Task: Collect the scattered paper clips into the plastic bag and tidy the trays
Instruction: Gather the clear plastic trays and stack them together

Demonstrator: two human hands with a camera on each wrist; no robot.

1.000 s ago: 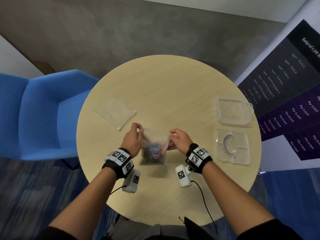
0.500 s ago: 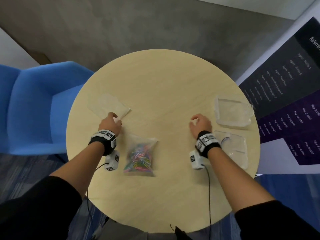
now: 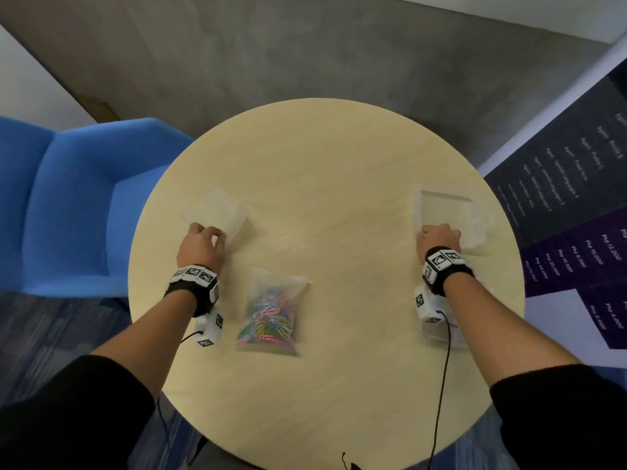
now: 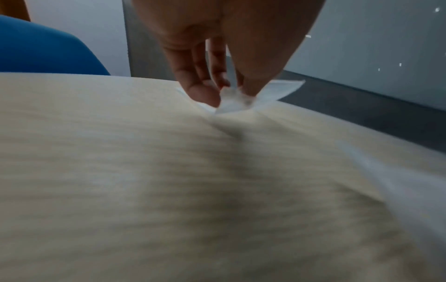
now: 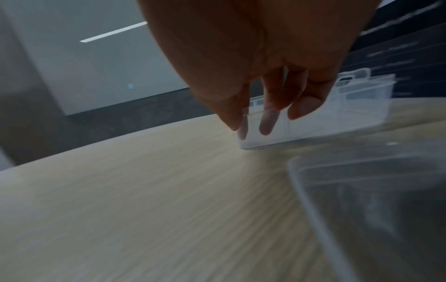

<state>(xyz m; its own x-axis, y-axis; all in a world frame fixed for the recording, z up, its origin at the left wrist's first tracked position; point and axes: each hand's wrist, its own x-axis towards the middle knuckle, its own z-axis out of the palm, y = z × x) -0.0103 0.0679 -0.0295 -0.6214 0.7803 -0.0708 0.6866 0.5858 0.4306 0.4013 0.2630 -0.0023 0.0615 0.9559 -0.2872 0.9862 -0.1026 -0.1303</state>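
A sealed clear plastic bag of colourful paper clips (image 3: 268, 317) lies flat on the round table (image 3: 339, 184), between my arms, with neither hand on it. My left hand (image 3: 210, 232) (image 4: 226, 95) is at the table's left and pinches the near corner of an empty clear plastic bag (image 3: 217, 210) (image 4: 282, 89), lifting it a little. At the right, my right hand (image 3: 437, 232) (image 5: 253, 124) grips the near wall of a clear plastic tray (image 3: 451, 212) (image 5: 350, 106), thumb outside and fingers inside. A second clear tray (image 3: 441, 334) (image 5: 362, 190) lies under my right wrist, mostly hidden.
A blue armchair (image 3: 74, 205) stands close against the table's left side. A dark printed banner (image 3: 576, 215) hangs just right of the table. Both trays sit near the right edge. Wrist camera cables trail over the table's near rim.
Both hands let go of the bag of clips, which now lies on the table. My left hand moved left to the empty bag, my right hand moved right to the far tray.
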